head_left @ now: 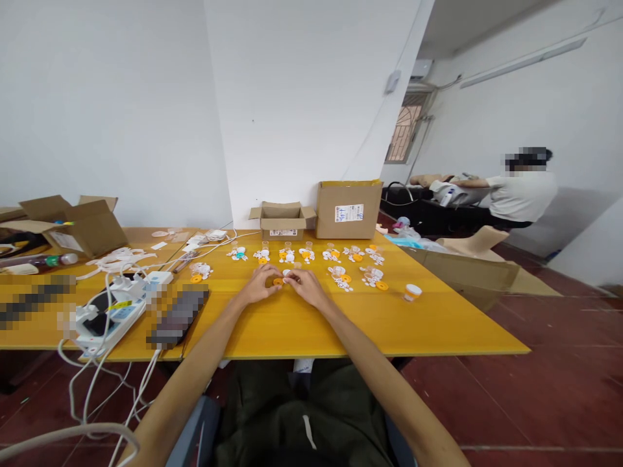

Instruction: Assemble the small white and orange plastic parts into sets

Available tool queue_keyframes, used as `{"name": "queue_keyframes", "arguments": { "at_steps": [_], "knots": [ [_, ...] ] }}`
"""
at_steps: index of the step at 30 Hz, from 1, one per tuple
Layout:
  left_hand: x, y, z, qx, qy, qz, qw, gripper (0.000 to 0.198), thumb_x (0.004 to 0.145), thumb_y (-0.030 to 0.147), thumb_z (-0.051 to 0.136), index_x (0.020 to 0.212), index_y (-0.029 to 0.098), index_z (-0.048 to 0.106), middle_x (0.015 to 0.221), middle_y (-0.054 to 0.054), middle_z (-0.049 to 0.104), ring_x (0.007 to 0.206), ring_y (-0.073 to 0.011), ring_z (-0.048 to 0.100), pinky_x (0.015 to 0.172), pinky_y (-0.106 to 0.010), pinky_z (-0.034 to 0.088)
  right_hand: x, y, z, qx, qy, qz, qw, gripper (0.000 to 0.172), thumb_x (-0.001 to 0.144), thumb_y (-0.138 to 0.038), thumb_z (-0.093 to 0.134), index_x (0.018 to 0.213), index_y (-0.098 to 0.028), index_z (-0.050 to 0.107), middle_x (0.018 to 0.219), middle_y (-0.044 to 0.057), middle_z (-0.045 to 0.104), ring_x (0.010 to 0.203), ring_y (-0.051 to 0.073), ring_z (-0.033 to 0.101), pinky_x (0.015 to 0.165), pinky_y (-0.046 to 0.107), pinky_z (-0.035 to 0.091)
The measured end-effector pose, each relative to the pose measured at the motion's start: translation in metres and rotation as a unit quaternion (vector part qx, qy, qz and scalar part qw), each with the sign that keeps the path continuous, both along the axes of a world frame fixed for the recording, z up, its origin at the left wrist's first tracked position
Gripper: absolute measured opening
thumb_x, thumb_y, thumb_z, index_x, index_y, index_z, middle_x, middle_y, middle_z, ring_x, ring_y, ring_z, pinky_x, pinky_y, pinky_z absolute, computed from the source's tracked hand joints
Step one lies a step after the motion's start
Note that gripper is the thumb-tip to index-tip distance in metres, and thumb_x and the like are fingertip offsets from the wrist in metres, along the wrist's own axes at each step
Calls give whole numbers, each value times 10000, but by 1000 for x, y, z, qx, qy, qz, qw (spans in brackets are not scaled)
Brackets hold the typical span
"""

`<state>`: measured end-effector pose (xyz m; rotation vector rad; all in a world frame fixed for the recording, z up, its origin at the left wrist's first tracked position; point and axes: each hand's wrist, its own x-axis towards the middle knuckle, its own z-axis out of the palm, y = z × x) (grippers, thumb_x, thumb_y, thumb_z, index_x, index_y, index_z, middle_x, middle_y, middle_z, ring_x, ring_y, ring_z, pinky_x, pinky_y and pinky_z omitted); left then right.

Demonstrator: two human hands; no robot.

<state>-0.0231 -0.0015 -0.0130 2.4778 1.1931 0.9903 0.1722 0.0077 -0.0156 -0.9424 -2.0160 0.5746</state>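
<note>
My left hand and my right hand are close together over the middle of the table, fingertips almost meeting. A small white round piece is pinched at the fingertips of my right hand. The fingers of my left hand curl round towards it; what they grip is too small to tell. Between the hands shows an orange disc. Just beyond them are small clear cups, white pieces and an orange lid. To the right stands a clear cup with a white lid.
Clusters of cups, lids and spotted white pieces line the table. Behind them stand a small open carton and a larger box. A phone and a power strip with cables lie left. A person sits far right.
</note>
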Motion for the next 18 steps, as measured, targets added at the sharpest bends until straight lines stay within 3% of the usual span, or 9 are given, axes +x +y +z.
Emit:
{"name": "queue_keyframes", "arguments": {
  "at_steps": [11, 18],
  "knots": [
    [7, -3, 3, 25, -11, 0, 1000, 127, 820, 352, 690, 816, 225, 690, 929, -37, 682, 962, -211, 579, 934, -381, 434, -6, -2, -1, -96, 72, 82, 989, 149, 818, -292, 627, 704, -199, 648, 612, -25, 646, 573, 127, 578, 601, 250, 477],
    [7, -5, 4, 13, -1, 2, 1000, 185, 850, 407, 644, 837, 232, 704, 919, -45, 687, 952, -220, 579, 943, -400, 429, -7, -3, -1, -109, 62, 73, 989, 166, 823, -309, 624, 703, -194, 626, 617, -19, 649, 559, 124, 574, 580, 247, 479]
  ]
}}
